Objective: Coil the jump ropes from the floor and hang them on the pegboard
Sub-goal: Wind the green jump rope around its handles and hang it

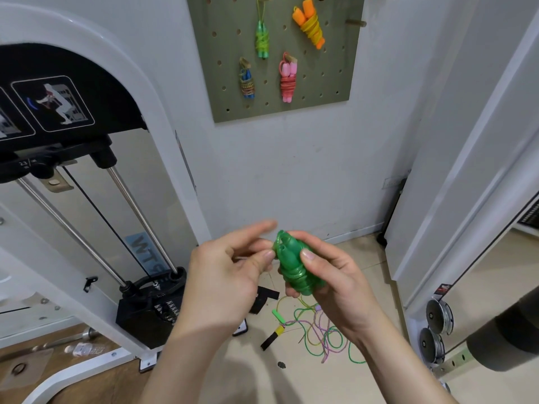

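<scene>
- Holding the work between them, both hands sit close together: the right hand (335, 275) wraps its fingers and thumb round the dark green coiled plastic jump rope (294, 266), while the left hand (221, 275) pinches at its upper left edge, forefinger stretched out.
- Judging by the tight wraps, this rope's coiling looks nearly finished; hanging it is not yet done.
- Above the hands, the olive-green pegboard (320, 83) already carries four coiled ropes:
  - a light green one (261, 39),
  - an orange-handled yellow one (310, 24),
  - a blue-handled multicoloured one (247, 83),
  - a pink-handled red one (288, 80).
- A bare wooden peg (355, 23) above and right of the hands appears free.
- Below the hands, a loose tangle of green, yellow and purple cords (320, 330) lies on the tiled floor beside a black-and-yellow handle (271, 338), so more coiling remains.
- Left of the hands, the white cable machine (87, 170) bears a blue sticker (145, 252) whose letters look like "WTS", partly hidden by a rod; I cannot be sure.
- Its black panel shows an exercise pictogram (55, 103); nearby white figures are too small to read.
</scene>
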{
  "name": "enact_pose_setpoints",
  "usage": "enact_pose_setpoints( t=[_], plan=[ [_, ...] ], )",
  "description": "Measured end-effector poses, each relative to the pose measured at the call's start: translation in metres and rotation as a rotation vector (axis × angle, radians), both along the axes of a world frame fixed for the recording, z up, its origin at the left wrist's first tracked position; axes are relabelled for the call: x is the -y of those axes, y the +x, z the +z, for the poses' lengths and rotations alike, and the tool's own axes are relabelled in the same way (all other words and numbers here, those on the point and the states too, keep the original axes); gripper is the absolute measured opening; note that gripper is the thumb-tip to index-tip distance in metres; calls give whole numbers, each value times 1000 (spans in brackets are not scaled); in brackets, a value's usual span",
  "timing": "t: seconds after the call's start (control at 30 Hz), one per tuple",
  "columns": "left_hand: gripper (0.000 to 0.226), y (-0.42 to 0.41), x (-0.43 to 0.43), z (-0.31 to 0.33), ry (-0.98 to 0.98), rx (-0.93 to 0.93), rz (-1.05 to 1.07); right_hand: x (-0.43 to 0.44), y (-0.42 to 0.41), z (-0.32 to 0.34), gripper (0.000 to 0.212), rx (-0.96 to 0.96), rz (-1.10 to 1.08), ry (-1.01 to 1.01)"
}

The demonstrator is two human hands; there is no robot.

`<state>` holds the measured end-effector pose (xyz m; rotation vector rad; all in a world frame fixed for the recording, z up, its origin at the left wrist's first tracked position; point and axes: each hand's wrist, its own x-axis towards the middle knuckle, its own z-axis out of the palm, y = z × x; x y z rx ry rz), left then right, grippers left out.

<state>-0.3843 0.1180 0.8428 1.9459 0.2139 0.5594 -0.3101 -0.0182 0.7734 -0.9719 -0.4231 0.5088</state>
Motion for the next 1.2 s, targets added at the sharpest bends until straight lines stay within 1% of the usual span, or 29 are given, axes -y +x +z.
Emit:
enact_pose_setpoints(
  t=[0.07, 0.1, 0.13, 0.2, 0.3, 0.37, 0.4, 0.43, 0.47, 0.53, 0.57, 0.6, 0.63, 0.67, 0.77, 0.8, 0.83, 0.9, 1.0, 1.1, 1.2],
  plan=[
    [38, -1, 2, -3, -217, -2, -56, 2, 1, 0, 44, 50, -37, -68],
    [33, -1, 2, -3, -266, 5, -56, 4, 1, 1, 39, 87, -53, -101],
    [28, 0, 3, -4, -269, 14, -49, 5, 2, 2, 36, 128, -72, -135],
    [24, 2, 6, -8, -194, 10, -5, 6, 2, 4, 29, 207, -119, -200],
    [25, 8, 10, -17, -136, 14, 117, 3, 2, 3, 28, 298, -174, -282],
    [23, 12, 14, -25, -120, 31, 215, 0, 2, -1, 29, 369, -223, -363],
    [18, 13, 15, -30, -88, 47, 264, -2, 1, -3, 29, 400, -253, -407],
    [13, 15, 15, -34, 7, 86, 312, -4, 1, -7, 29, 426, -284, -449],
    [10, 16, 14, -38, 159, 143, 343, -6, 1, -10, 31, 453, -318, -490],
    [17, 19, 9, -47, 447, 247, 357, -10, -1, -15, 33, 512, -403, -564],
    [18, 22, 5, -52, 528, 284, 357, -11, -1, -17, 33, 526, -443, -583],
    [17, 23, 3, -53, 542, 295, 356, -12, -2, -18, 32, 527, -471, -592],
    [15, 23, 3, -52, 489, 276, 354, -13, -1, -19, 31, 525, -489, -604],
    [14, 22, 4, -50, 374, 227, 343, -14, -1, -19, 30, 526, -501, -622],
    [21, 24, 8, -45, -118, 50, 205, -13, 4, -19, 31, 561, -540, -691],
    [20, 24, 6, -43, -248, 35, 144, -12, 6, -18, 31, 581, -551, -718],
    [19, 25, 2, -42, -325, 27, 94, -12, 8, -19, 32, 602, -557, -747],
    [17, 27, -3, -42, -348, 4, 36, -11, 10, -20, 34, 643, -566, -813],
    [15, 29, -6, -47, -363, -15, 9, -15, 7, -23, 38, 710, -585, -916],
    [14, 31, -11, -50, -470, -40, -54, -19, 2, -24, 41, 758, -593, -979],
    [9, 33, -15, -51, -455, -82, -150, -21, 4, -25, 41, 766, -591, -1040]
  ],
)
